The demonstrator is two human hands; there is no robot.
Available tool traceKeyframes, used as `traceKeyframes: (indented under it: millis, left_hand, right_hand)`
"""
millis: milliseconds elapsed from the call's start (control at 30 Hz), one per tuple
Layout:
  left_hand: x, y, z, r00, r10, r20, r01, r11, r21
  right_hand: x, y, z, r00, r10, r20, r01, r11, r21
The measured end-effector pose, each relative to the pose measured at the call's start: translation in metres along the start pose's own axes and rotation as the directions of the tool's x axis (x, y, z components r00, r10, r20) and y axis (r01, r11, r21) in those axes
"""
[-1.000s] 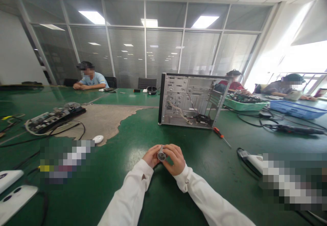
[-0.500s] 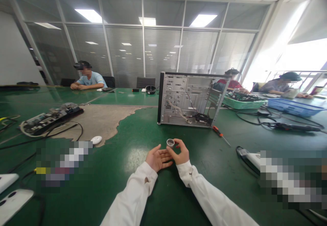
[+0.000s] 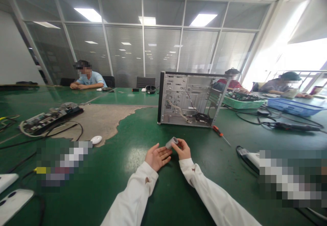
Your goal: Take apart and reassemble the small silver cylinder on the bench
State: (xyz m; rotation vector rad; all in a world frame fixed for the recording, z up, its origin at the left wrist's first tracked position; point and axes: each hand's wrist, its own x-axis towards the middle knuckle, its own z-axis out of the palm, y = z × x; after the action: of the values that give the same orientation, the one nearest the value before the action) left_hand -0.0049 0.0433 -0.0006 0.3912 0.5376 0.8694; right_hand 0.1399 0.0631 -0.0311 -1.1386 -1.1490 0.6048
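Observation:
A short grey cylinder (image 3: 170,143), hollow at its upper end, is tilted with that opening toward the upper right. My right hand (image 3: 183,148) pinches its rim between thumb and fingers. Beneath the cylinder's lower end, my left hand (image 3: 157,157) lies palm up with fingers spread; whether they touch it I cannot tell. Beyond my hands stands an open computer case (image 3: 189,100), with cables and a black fan inside. By the case's right corner lies an orange-handled screwdriver (image 3: 220,133).
A green basket (image 3: 245,104) of parts and a blue basket (image 3: 293,107) stand at the right, near cables. A circuit assembly (image 3: 51,118) lies on the worn patch (image 3: 98,117) at left. Phones (image 3: 15,204) rest at the near left. Several people sit around the table.
My right hand has tipped the cylinder from near upright to a slant, its opening now toward the upper right. The left hand stays open, palm up, its fingers slightly lower.

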Motion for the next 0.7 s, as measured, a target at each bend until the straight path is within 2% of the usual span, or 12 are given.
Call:
traceKeyframes:
  millis: [267,433,700]
  left_hand:
    - [0.001,0.004,-0.006,0.985,0.168,-0.032,-0.168,0.986,0.002]
    - [0.002,0.007,-0.008,0.966,0.254,-0.042,-0.254,0.967,0.006]
    - [0.007,0.009,-0.012,0.924,0.371,-0.094,-0.374,0.927,-0.019]
  right_hand:
    - [0.0,0.007,0.003,1.0,-0.003,0.024,0.002,0.999,0.054]
    - [-0.007,-0.002,0.003,0.999,-0.011,0.048,0.016,0.994,-0.112]
    - [-0.011,-0.007,0.004,0.984,-0.102,0.149,0.145,0.938,-0.316]
